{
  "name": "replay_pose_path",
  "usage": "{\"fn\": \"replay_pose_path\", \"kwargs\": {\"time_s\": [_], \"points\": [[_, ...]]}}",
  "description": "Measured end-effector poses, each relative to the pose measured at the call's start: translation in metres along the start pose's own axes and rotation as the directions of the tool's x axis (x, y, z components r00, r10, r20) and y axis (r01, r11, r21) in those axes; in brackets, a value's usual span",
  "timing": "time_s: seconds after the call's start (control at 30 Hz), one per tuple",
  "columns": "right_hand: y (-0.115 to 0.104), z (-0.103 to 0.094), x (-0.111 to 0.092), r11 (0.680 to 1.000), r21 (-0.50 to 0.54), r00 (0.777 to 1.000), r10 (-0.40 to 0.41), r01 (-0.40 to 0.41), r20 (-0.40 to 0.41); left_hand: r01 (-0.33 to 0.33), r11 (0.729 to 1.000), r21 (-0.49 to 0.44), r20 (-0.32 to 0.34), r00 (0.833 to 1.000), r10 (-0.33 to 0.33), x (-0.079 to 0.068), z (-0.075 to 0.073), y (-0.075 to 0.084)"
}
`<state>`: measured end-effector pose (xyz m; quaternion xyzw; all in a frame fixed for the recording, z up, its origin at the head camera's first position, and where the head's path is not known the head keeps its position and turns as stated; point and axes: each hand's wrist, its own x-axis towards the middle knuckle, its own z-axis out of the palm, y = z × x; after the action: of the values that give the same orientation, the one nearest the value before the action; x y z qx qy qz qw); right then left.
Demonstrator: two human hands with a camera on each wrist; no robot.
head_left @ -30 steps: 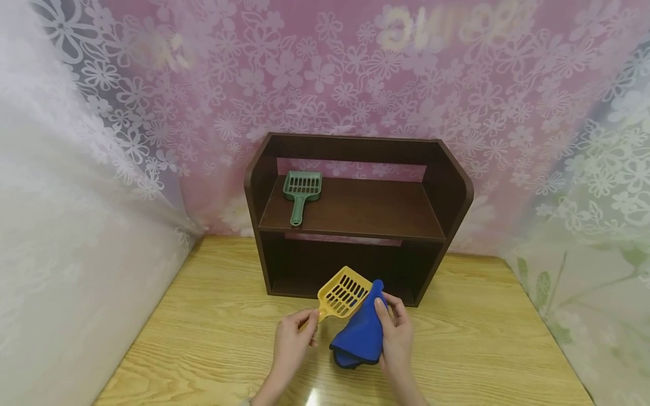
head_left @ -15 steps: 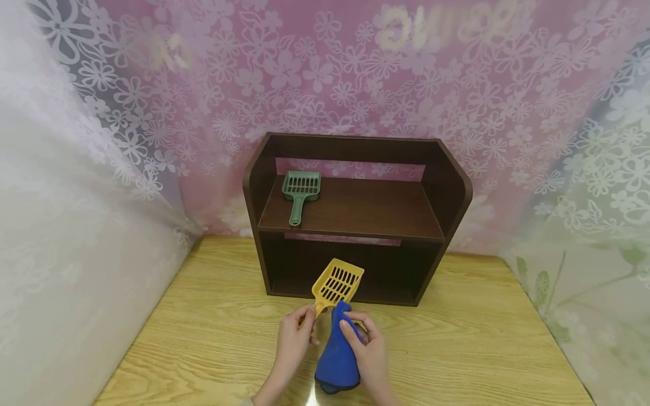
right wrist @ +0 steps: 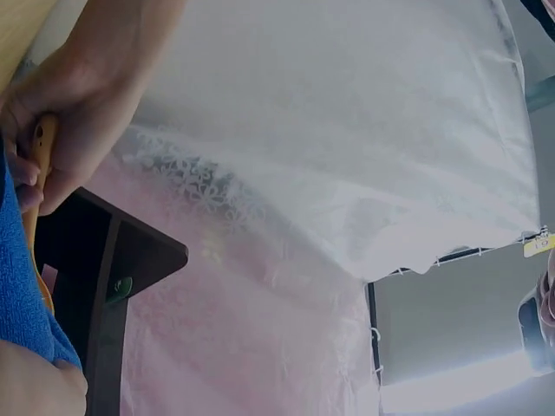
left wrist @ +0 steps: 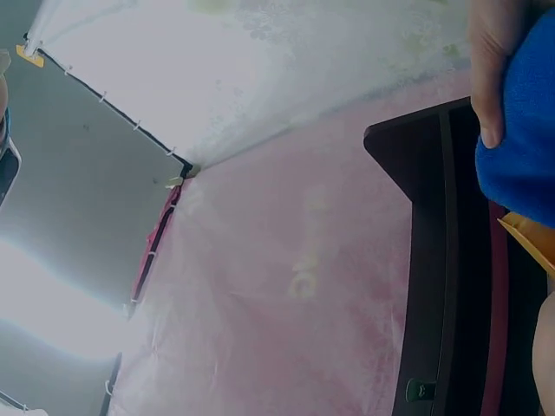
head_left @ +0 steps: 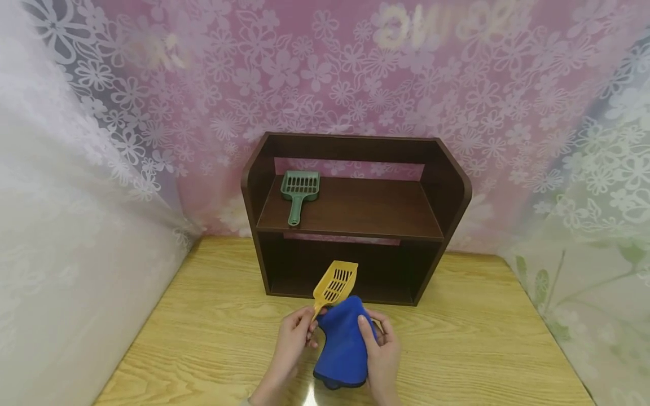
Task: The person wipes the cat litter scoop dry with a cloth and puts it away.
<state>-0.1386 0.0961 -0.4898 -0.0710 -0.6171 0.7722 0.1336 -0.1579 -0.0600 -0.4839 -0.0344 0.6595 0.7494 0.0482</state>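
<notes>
My left hand (head_left: 293,337) pinches the handle of a yellow slotted litter scoop (head_left: 335,282), its head tilted up in front of the shelf's lower opening. In the right wrist view the end of the scoop's handle (right wrist: 45,130) pokes out above the left fingers. My right hand (head_left: 381,349) holds a blue cloth (head_left: 342,344) with dark edging, thumb on the near face. The cloth's upper edge overlaps the scoop's lower right side and hangs down over the table. The left wrist view shows the blue cloth (left wrist: 525,130) over the scoop's yellow edge (left wrist: 531,236).
A dark brown two-tier shelf (head_left: 350,231) stands at the back of the wood-grain table (head_left: 203,327). On its upper tier, at the left, lies a green slotted scoop (head_left: 299,192). Floral curtains (head_left: 325,67) enclose the back and both sides.
My right hand and the cloth have moved from the scoop's right edge leftward and down, and the cloth now spreads wider below its head. The yellow scoop has turned more upright and edge-on.
</notes>
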Motion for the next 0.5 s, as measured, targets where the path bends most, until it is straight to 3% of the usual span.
{"fn": "replay_pose_path", "kwargs": {"time_s": [0.23, 0.37, 0.5], "points": [[-0.004, 0.0, 0.016, 0.987, -0.042, 0.988, -0.152, 0.154, 0.04, -0.048, 0.993, 0.105, 0.006, 0.999, 0.047, -0.001, 0.004, 0.0], [-0.017, -0.006, 0.03, 0.981, -0.04, 0.982, -0.189, 0.19, 0.014, -0.04, 0.991, 0.13, 0.042, 0.999, 0.034, -0.009, 0.002, 0.015], [-0.037, -0.012, 0.038, 0.978, -0.006, 0.977, -0.207, 0.206, -0.045, -0.078, 0.976, 0.202, 0.096, 0.994, 0.06, -0.019, 0.001, 0.028]]}}
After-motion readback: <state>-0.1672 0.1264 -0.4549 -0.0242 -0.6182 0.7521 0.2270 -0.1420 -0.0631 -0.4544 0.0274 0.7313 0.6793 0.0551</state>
